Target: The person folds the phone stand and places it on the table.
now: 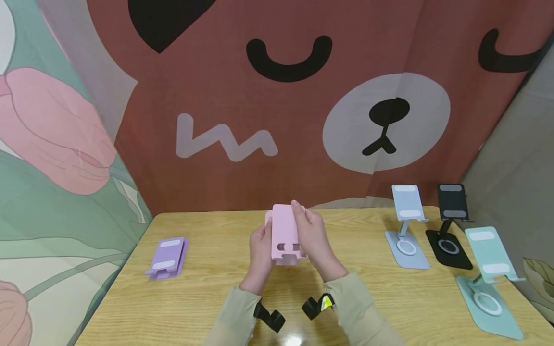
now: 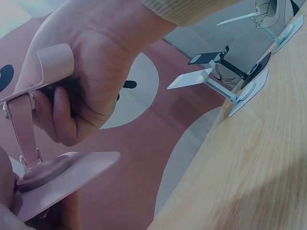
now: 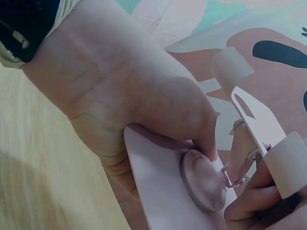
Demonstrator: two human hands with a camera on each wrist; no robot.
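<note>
Above the middle of the table, both hands hold a pink folding phone stand (image 1: pixel 283 228). My left hand (image 1: pixel 261 252) grips the stand's flat base (image 3: pixel 156 177), its thumb beside the round swivel disc (image 3: pixel 204 179). On the other side my right hand (image 1: pixel 316 238) grips the lipped phone plate (image 2: pixel 55 62), with fingers curled behind it. A short hinged arm (image 2: pixel 24 127) joins plate and base, which stand apart at an angle. Part of the base is hidden by the hands in both wrist views.
A folded purple stand (image 1: pixel 166 259) lies at the table's left. On the right, light blue (image 1: pixel 407 228), black (image 1: pixel 450 226) and mint green (image 1: pixel 489 283) stands are unfolded upright. A bear-patterned curtain (image 1: pixel 303 144) hangs behind the wooden table (image 1: pixel 216 269).
</note>
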